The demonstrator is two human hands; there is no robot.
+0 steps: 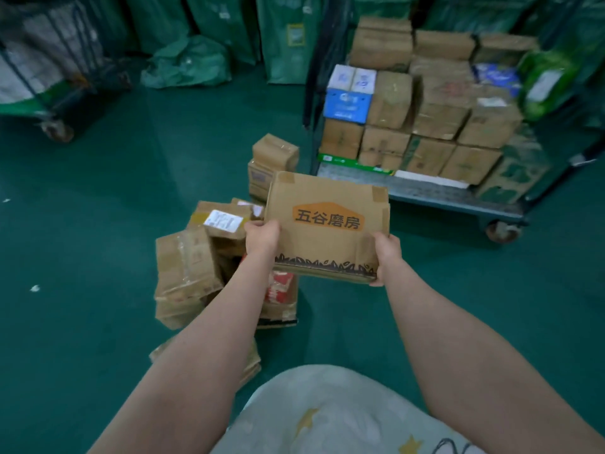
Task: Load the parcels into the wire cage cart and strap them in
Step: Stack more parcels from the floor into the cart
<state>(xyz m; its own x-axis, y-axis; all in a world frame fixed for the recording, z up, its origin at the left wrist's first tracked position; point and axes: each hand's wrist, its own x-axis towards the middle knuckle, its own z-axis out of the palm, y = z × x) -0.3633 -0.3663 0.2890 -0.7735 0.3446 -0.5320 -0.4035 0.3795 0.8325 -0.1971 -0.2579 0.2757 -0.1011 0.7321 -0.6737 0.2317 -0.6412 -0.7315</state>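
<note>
I hold a brown cardboard parcel with an orange label and black characters, lifted above the floor in the middle of the view. My left hand grips its left edge and my right hand grips its lower right corner. The wire cage cart stands on castors at the upper right, stacked with several brown boxes and a blue and white box. More parcels lie in a loose pile on the floor below and left of my left arm. No strap is visible.
Two small boxes sit stacked on the green floor just left of the cart. Green sacks line the back wall. Another wheeled cage stands at the far left. Open green floor lies to the left and right of me.
</note>
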